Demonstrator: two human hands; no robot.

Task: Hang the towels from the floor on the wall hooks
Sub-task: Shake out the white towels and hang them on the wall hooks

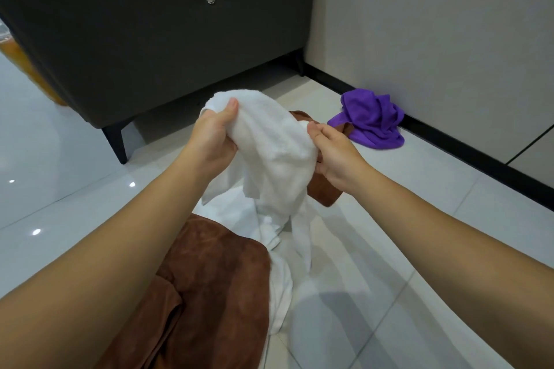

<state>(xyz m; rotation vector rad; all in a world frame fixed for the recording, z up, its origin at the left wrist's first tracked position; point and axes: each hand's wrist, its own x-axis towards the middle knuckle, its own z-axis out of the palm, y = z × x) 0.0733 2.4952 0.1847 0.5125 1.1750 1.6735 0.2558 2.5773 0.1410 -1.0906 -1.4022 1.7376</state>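
Observation:
A white towel (269,153) is lifted off the floor in the middle of the head view, and its lower end still trails down onto the tiles. My left hand (212,135) grips its upper left part, thumb on top. My right hand (332,156) grips its right edge. A brown towel (215,284) lies spread on the floor below my arms, and more brown cloth (325,189) shows behind the white one. A crumpled purple towel (371,120) lies on the floor by the wall at the right. No wall hooks are in view.
A dark grey cabinet (156,39) on short black legs stands at the back left. A light wall (434,24) with a black skirting board (467,147) runs along the right. The floor is glossy white tile (419,249). Something orange (18,60) shows at the far left edge.

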